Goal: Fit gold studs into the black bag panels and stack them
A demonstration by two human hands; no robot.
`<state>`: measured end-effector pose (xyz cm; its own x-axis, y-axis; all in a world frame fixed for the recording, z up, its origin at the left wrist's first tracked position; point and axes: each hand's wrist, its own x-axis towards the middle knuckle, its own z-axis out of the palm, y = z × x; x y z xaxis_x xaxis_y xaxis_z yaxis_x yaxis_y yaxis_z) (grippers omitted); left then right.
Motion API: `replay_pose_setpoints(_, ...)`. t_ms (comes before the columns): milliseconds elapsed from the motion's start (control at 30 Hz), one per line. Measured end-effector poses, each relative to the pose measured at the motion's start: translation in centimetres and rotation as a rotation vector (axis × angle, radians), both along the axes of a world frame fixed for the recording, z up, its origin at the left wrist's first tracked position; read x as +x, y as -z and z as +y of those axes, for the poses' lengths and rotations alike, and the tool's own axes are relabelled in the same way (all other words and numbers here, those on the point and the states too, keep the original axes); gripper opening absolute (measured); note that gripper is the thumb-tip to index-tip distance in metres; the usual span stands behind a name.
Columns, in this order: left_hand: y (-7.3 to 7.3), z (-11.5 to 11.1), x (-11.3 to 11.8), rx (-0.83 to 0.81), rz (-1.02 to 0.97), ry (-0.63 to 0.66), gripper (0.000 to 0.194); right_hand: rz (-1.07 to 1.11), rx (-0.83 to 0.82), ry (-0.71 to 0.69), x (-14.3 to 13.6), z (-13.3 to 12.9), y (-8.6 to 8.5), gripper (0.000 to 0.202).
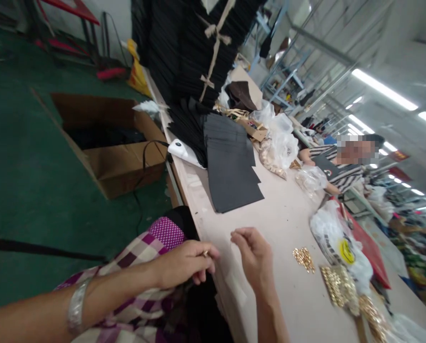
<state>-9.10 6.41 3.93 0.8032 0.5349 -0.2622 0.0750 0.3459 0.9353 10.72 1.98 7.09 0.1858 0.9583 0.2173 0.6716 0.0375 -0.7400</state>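
Observation:
My left hand [189,264], with a silver bracelet [76,305] on its wrist, is over my lap by the table's edge. Its fingers pinch a small gold-coloured metal piece [205,254]. Above the table [284,233], my right hand [256,257] has thumb and fingertips drawn together; whatever they may hold is too small to make out. Beyond both hands lies a fanned stack of black flat panels [230,166]. A little pile of gold-coloured metal pieces [303,259] sits to the right of my right hand.
Bags of gold-coloured pieces [339,286] and a white plastic bag [336,233] stand at the right. A tall tied stack of black pieces [177,47] rises at the back. On the floor at left is an open cardboard box [127,166]. A person [336,166] sits across the table.

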Motion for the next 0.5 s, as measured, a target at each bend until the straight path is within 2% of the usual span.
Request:
replay_pose_setpoints(67,0.3,1.1,-0.6,-0.138,-0.048,-0.133,0.042,-0.112,0.037,0.069,0.9,4.7,0.4,0.018)
replay_pose_setpoints(167,0.3,2.6,-1.6,-0.184,-0.063,-0.335,0.048,-0.360,0.042,0.057,1.6,10.9,1.1,0.025)
replay_pose_setpoints(267,0.3,3.8,-2.3,-0.160,-0.047,-0.500,0.051,-0.496,0.022,0.008,1.6,14.1,1.9,0.024)
replay_pose_setpoints(367,0.9,4.8,-2.7,-0.112,0.004,-0.618,0.057,-0.549,-0.016,-0.042,1.2,13.2,2.5,0.022)
replay_pose_setpoints(500,2.0,4.9,-2.7,-0.005,0.049,-0.645,0.050,-0.590,-0.046,-0.173,0.2,7.1,2.7,0.024)
